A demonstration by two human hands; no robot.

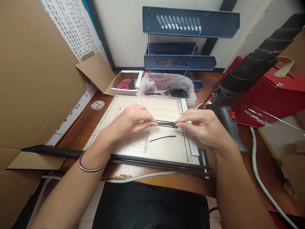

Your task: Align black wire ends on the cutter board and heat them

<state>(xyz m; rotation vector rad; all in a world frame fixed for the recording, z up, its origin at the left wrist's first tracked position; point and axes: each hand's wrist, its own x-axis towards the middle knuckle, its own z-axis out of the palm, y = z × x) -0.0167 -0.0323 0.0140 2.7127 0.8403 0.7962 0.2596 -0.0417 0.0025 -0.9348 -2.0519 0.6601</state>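
Between my two hands stretches a small bundle of thin black wires (166, 124). My left hand (137, 119) pinches the bundle's left end between thumb and fingers. At the right end, the thumb and fingertips of my right hand (200, 124) are closed on the same wires. Both hands are over the cream gridded board of a paper trimmer (133, 148). Just below the bundle, one loose black wire (163, 138) with a thicker right end lies on the board.
Behind the board are a white box (140, 79) of pink and black pieces and a plastic bag (152, 84) of black wires. A heat gun (228, 98) stands right, before a red box (257, 95). The trimmer's black arm (71, 153) runs along the front. Blue shelves (181, 62) stand behind.
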